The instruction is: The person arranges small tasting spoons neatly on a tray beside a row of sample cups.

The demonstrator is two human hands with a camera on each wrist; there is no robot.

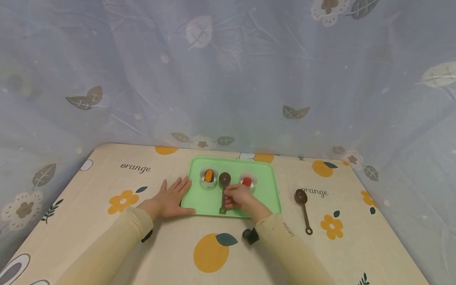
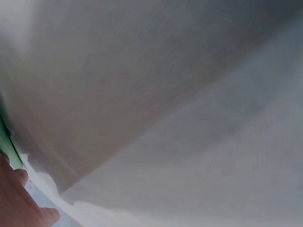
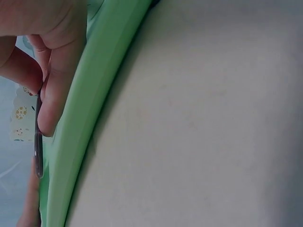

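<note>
A light green tray (image 1: 203, 204) lies on the table. My left hand (image 1: 171, 200) rests at its left edge with fingers spread, the thumb along the near rim. Across the tray's middle, my right hand (image 1: 244, 196) pinches the handle of a brown spoon (image 1: 225, 179) between thumb and fingers. The bowl of that spoon points to the far side, between two small pale cups. The left cup (image 1: 208, 185) has an orange and black piece (image 1: 209, 175) in it, the other a red piece (image 1: 246, 181). In the right wrist view, the spoon handle (image 3: 39, 156) sticks out past the fingertips.
To the right of the tray, a second brown spoon (image 1: 301, 196) lies on the patterned tablecloth (image 1: 171, 245). A bluish curtain (image 1: 228, 79) with leaf prints hangs behind the table and at its sides.
</note>
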